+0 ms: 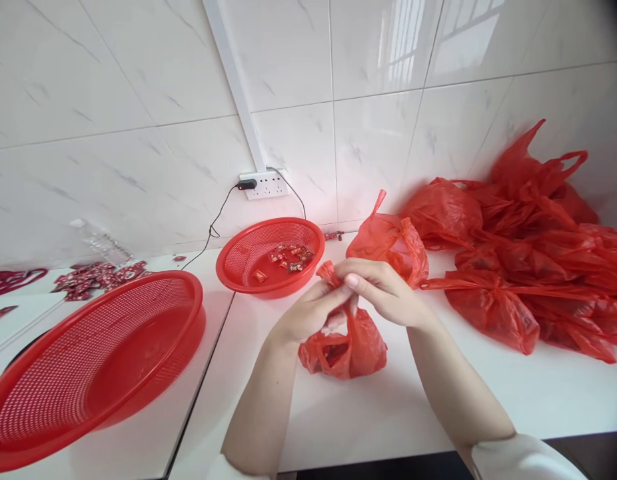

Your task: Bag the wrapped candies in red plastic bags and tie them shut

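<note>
A red plastic bag [366, 343] with something inside rests on the white table in front of me. My left hand [313, 310] grips its gathered top from the left, fingers closed. From the right, my right hand [378, 287] pinches the bag's handles, its thumb meeting the left hand's fingers. A twisted end of the plastic pokes out above both hands. Some fingertips are hidden behind the bag's neck, and the contents cannot be made out.
A red basket [223, 250] behind holds several small wrapped packets. A larger red basket [201, 300] stands at left, near a pile of packets [96, 277] and a clear bottle [106, 247]. Filled red bags [493, 310] heap up at right. A power strip [266, 187] is on the wall.
</note>
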Motion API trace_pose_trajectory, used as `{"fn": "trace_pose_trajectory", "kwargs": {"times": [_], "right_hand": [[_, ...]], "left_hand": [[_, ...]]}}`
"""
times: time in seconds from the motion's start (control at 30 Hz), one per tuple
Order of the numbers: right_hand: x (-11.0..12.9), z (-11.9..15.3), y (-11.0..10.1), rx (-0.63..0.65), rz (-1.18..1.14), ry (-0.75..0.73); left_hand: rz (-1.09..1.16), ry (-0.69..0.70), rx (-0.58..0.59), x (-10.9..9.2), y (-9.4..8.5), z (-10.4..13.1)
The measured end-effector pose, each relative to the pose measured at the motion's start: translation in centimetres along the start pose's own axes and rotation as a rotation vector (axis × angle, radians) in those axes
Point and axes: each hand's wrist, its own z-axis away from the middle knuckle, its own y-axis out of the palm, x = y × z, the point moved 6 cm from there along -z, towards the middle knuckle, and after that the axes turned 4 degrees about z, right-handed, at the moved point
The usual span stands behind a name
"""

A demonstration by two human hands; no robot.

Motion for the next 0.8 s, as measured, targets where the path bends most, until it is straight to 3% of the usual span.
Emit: {"fn": "trace_pose_trajectory", "kwargs": {"times": [0.13,0.23,0.37,0.43,0.53,0.7,0.73,0.8], "right_hand": [[-1.4,-0.3,-1.0,-0.138,0.053,0.042],[-2.7,-0.3,-2.2,-0.302,0.044,0.092],[-4.0,0.9,-5.2,-0.658,0.002,0.17],[-4.1,1.5,-6.0,-0.724,-0.051,0.194],[-3.3,1.5,-5.5,-0.55,-0.185,0.161],[-1.0,1.3,-2.1,0.098,-0.082,0.092],[-0.9,1.4,-1.7,0.17,-0.038,0.09],[-0.8,1.2,-1.9,0.128,-0.011,0.055]], "left_hand": [[0.162,-0.013,-0.117,0.2,-1.5,-0.4],[0.241,-0.103,-0.062,0.6,-1.5,-0.5],[0.296,-0.125,0.015,0.5,-1.2,-0.6],[0.326,-0.119,0.029,0.4,-1.2,-0.6],[0.401,-0.086,-0.019,0.3,-1.6,-0.8],[0.656,-0.041,-0.131,0.6,-2.4,-1.3],[0.694,-0.034,-0.134,0.5,-2.5,-1.4],[0.702,-0.018,-0.109,0.4,-2.4,-1.5]]}}
